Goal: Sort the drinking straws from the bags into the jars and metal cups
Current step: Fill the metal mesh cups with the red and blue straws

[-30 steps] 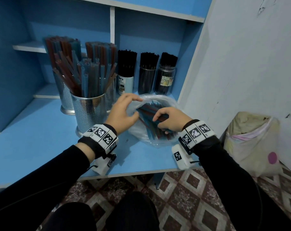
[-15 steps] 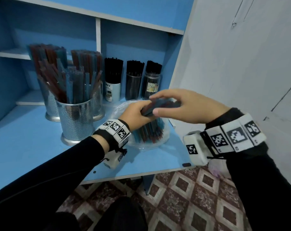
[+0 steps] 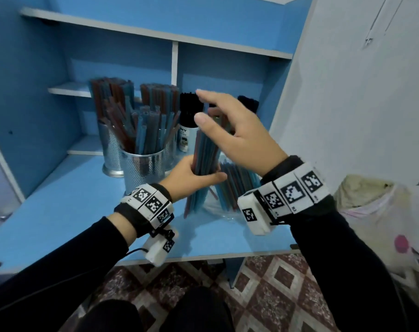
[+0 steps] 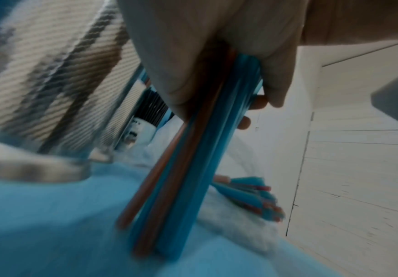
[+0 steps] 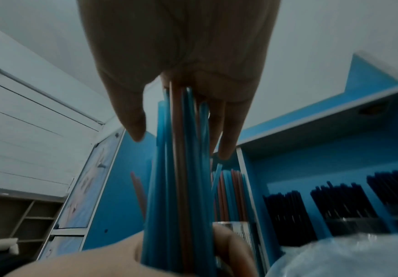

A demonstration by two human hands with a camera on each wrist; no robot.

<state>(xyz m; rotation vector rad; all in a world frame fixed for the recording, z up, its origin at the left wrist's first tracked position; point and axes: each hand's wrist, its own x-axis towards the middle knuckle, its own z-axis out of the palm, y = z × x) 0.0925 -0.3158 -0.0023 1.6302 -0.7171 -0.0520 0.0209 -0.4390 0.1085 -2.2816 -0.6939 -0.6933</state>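
My left hand (image 3: 191,177) grips a bundle of blue and red straws (image 3: 203,154) around its middle. The bundle stands upright with its lower ends on the blue desk (image 3: 60,212). My right hand (image 3: 234,130) sits over the top of the bundle, fingers straight, palm against the straw ends (image 5: 181,97). In the left wrist view my left hand (image 4: 193,56) wraps the bundle (image 4: 186,178). The clear bag (image 3: 227,209) lies behind with more straws (image 3: 239,180) in it. Perforated metal cups (image 3: 143,173) full of coloured straws stand to the left. Jars of black straws (image 3: 188,111) stand behind.
A shelf divider (image 3: 175,63) and an upper shelf (image 3: 155,34) close in the space above the cups. A white wall (image 3: 347,92) borders the desk on the right. A cloth bag (image 3: 376,212) sits on the patterned floor (image 3: 263,295).
The left hand has lifted the bundle out of the bag and stood it upright on the desk. The right hand has risen from the bag to the top of the bundle.
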